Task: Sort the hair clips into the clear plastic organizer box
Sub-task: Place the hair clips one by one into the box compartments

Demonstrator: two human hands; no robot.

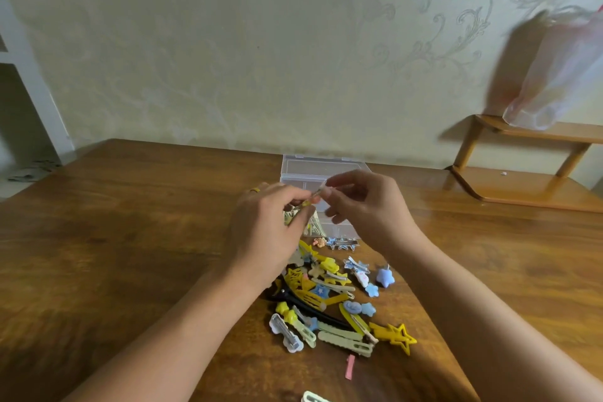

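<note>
Head view shows both hands raised over the clear organizer box (321, 170), which sits open on the wooden surface (130, 238) near the wall. The left hand (270, 222) and right hand (368, 202) together pinch one small hair clip (316, 196) between their fingertips, each grip closed on it. A heap of yellow, blue and pale green clips (332, 300) lies just in front of the box, below the wrists.

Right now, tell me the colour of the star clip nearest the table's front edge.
Yellow star clip, head view.
</note>
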